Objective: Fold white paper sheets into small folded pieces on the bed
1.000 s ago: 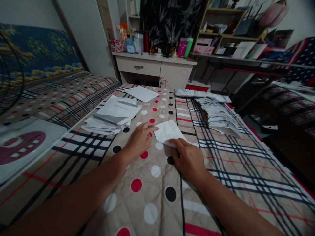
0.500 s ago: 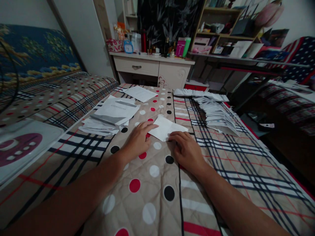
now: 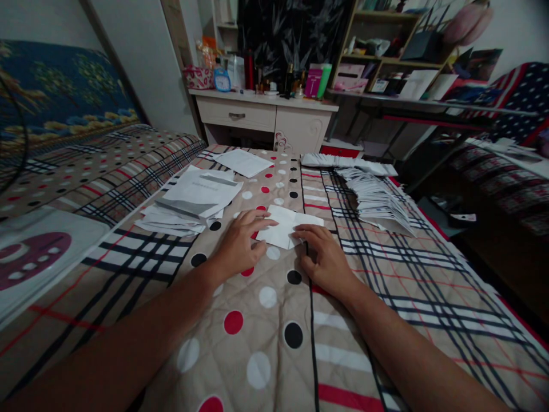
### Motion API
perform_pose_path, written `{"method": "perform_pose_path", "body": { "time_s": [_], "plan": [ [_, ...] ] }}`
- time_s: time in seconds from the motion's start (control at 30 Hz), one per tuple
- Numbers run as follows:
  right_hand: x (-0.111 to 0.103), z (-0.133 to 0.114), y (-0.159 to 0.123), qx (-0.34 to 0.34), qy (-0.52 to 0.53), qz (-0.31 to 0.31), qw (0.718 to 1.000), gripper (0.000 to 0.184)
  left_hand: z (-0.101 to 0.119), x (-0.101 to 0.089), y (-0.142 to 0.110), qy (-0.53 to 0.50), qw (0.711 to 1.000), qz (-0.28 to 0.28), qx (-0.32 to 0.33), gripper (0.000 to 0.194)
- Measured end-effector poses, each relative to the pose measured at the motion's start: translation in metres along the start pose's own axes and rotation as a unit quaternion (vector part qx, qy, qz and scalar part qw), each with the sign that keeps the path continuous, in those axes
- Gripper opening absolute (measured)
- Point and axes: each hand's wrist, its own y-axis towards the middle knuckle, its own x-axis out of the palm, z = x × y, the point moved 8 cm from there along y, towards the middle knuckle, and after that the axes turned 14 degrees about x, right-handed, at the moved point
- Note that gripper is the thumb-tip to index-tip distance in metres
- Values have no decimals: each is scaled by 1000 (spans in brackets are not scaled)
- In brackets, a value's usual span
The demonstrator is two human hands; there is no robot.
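A small white sheet of paper with a crease lies on the patterned bedspread between my hands. My left hand rests at its left end, fingers stretched out and fingertips on the paper. At the right end, my right hand lies with its fingers extended over the near edge, thumb apart below. Neither hand grips the paper. To the left sits a stack of larger printed sheets with grey bands. A fanned pile of folded white papers lies to the right.
Another white sheet lies beyond the left stack, and a long row of folded papers lies at the far right. A white plastic package is at the left edge. Behind the bed stands a white dresser with bottles on top.
The white paper has turned slightly and now lies straighter between my hands. My left fingers have spread a little; both hands stay at its ends.
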Motion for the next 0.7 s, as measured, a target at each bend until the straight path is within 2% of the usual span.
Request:
{"method": "perform_pose_path", "body": {
  "time_s": [0.13,0.2,0.37,0.5,0.6,0.7],
  "plan": [
    [0,1,0,5,12,1,1000,49,0,7,0,32,998,-62,6,48],
    [-1,2,0,8,14,9,1000,49,3,9,0,33,996,-76,11,44],
    [-1,4,0,8,22,17,1000,49,5,10,-3,-12,996,-88,-10,40],
    [0,7,1,19,28,13,999,49,10,5,-3,-8,996,-82,43,54],
    [0,9,1,30,24,8,999,50,3,12,-5,-14,992,-121,33,67],
    [0,9,2,38,23,4,999,51,-7,13,-5,-36,994,-100,11,63]
  ]
}}
